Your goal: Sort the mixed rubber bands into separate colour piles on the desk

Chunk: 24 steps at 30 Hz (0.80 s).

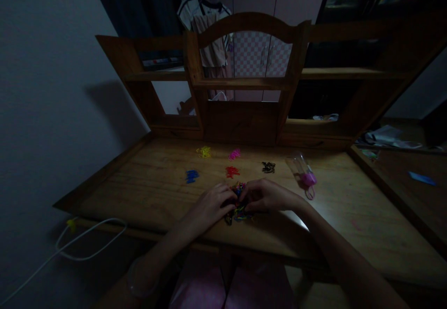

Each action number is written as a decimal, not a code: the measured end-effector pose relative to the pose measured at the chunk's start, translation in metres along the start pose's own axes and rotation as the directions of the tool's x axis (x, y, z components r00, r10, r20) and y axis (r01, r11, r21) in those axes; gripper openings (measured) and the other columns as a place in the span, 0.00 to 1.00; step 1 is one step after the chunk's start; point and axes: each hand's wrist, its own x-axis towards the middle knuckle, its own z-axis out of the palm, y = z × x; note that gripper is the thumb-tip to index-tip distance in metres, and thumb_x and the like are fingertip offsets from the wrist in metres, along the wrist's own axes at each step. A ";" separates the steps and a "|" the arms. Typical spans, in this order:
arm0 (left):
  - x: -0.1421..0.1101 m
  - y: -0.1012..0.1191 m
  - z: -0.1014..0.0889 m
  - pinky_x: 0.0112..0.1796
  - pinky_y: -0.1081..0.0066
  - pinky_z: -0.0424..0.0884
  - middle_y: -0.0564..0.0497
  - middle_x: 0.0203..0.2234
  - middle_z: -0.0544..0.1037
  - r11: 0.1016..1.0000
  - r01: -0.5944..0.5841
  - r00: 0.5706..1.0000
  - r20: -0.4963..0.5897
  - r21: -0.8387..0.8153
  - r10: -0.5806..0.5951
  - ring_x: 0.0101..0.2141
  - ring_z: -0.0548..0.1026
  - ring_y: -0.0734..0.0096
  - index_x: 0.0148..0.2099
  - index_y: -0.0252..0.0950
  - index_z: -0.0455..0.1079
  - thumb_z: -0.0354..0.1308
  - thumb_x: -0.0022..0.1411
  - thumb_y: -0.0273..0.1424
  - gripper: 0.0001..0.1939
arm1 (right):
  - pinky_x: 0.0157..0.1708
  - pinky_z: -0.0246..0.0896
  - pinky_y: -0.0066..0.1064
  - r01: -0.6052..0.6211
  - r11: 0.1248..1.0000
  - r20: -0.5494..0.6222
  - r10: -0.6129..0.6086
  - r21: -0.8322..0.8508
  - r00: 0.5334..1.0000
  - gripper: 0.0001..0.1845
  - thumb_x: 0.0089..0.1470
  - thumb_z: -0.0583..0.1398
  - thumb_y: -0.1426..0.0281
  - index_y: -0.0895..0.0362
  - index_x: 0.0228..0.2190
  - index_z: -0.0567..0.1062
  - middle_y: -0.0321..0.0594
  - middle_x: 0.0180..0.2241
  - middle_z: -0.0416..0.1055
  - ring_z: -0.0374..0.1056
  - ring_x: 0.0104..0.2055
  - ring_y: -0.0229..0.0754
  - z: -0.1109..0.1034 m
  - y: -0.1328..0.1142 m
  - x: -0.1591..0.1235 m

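Observation:
A mixed pile of small coloured pieces (240, 212), thin like paper clips or little bands, lies on the wooden desk close to its front edge. My left hand (219, 201) reaches in from the left, its fingers bent and closed at the pile. From the other side my right hand (261, 194) works with thumb and fingers pinched together among the same pieces. Whatever sits between the fingertips is too small and dark to make out. Just beyond are separate heaps: red (232, 172), blue (192, 176), black (268, 167), pink (234, 154) and yellow (204, 151).
A clear bottle (303, 169) with a pink cap and loop lies on the desk (146, 183) to the right. A wooden shelf unit (240, 123) rises at the back. A white cable (94, 227) hangs by the left front edge. The room is dim.

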 end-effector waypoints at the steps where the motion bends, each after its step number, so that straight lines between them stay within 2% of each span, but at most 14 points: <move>1: -0.001 0.000 0.000 0.42 0.67 0.68 0.50 0.37 0.75 1.000 0.014 1.000 -0.004 -0.021 -0.014 0.41 0.72 0.65 0.41 0.39 0.73 0.59 0.61 0.29 0.05 | 0.27 0.57 0.25 0.013 1.000 -0.014 -0.013 -0.024 1.000 0.13 0.50 0.65 0.66 0.54 0.40 0.79 0.35 0.29 0.70 0.63 0.29 0.35 0.003 0.000 0.001; 7: -0.009 -0.002 0.002 0.41 0.70 0.69 0.51 0.36 0.75 0.985 0.094 0.994 -0.043 -0.143 -0.101 0.39 0.74 0.68 0.39 0.40 0.73 0.56 0.63 0.29 0.06 | 0.31 0.59 0.26 0.040 0.992 -0.058 -0.048 -0.121 0.997 0.09 0.53 0.63 0.69 0.56 0.37 0.79 0.38 0.33 0.74 0.67 0.32 0.37 0.014 0.003 0.007; 12: -0.017 -0.008 0.003 0.41 0.70 0.69 0.52 0.36 0.75 0.969 0.140 0.976 -0.138 -0.204 -0.170 0.39 0.74 0.69 0.40 0.40 0.74 0.56 0.64 0.32 0.06 | 0.33 0.60 0.27 0.044 0.988 -0.104 -0.060 -0.151 0.993 0.07 0.53 0.63 0.67 0.56 0.34 0.79 0.38 0.33 0.75 0.68 0.33 0.38 0.014 0.005 0.008; 15: -0.019 -0.010 0.001 0.42 0.70 0.69 0.52 0.36 0.76 0.962 0.158 0.963 -0.180 -0.222 -0.200 0.39 0.74 0.68 0.39 0.40 0.74 0.57 0.63 0.33 0.06 | 0.32 0.60 0.27 0.037 0.994 -0.124 -0.050 -0.101 0.991 0.08 0.53 0.63 0.65 0.57 0.32 0.79 0.38 0.32 0.75 0.68 0.32 0.38 0.012 0.003 0.009; 19: -0.021 -0.009 -0.003 0.42 0.70 0.69 0.52 0.38 0.76 0.957 0.155 0.963 -0.177 -0.244 -0.201 0.41 0.74 0.69 0.42 0.42 0.74 0.58 0.63 0.33 0.06 | 0.33 0.61 0.28 0.033 0.999 -0.158 -0.031 0.012 0.987 0.11 0.51 0.65 0.61 0.57 0.30 0.78 0.38 0.32 0.74 0.68 0.33 0.39 0.007 0.001 0.009; 24: -0.023 -0.007 -0.005 0.46 0.68 0.69 0.51 0.41 0.75 0.970 0.113 0.968 -0.197 -0.216 -0.157 0.44 0.73 0.68 0.46 0.43 0.74 0.59 0.62 0.34 0.10 | 0.28 0.61 0.28 -0.039 0.987 -0.252 0.077 0.154 0.965 0.15 0.46 0.66 0.58 0.57 0.29 0.77 0.38 0.29 0.73 0.67 0.29 0.38 -0.005 0.003 0.007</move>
